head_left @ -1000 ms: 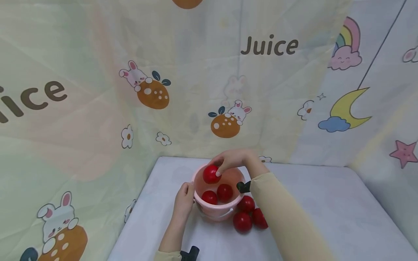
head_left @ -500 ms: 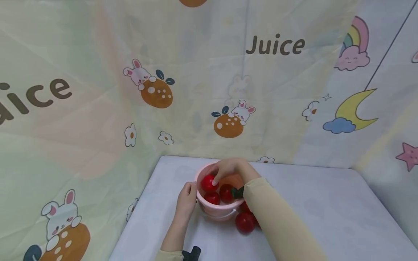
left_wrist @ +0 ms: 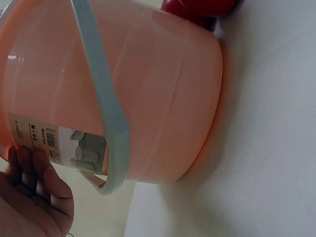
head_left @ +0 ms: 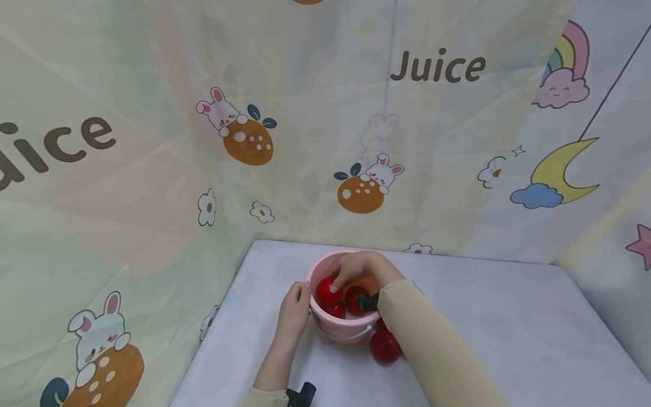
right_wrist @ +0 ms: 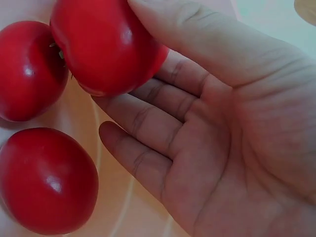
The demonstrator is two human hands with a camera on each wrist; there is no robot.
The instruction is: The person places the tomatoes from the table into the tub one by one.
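A pink bucket (head_left: 338,328) stands on the table, its pale grey handle (left_wrist: 101,84) hanging down the side. My left hand (head_left: 294,310) grips the left of its rim, fingers bent against the labelled wall in the left wrist view. Inside the bucket, my right hand (right_wrist: 202,123) holds a red tomato (right_wrist: 106,44) between thumb and fingers. That tomato is low in the bucket and overlaps one of two others: a tomato with a green stem end (right_wrist: 27,74) and a smooth tomato (right_wrist: 49,182).
Outside the bucket, at its front right, lies a red tomato (head_left: 385,346), with more red showing behind it, partly hidden by my right sleeve (head_left: 427,333). The white table (head_left: 508,322) meets a printed cloth backdrop (head_left: 305,113) at the back and sides.
My right hand has lowered the tomato from near the rim into the bucket, beside the two others. My left hand stays on the rim. The head view has shifted slightly.
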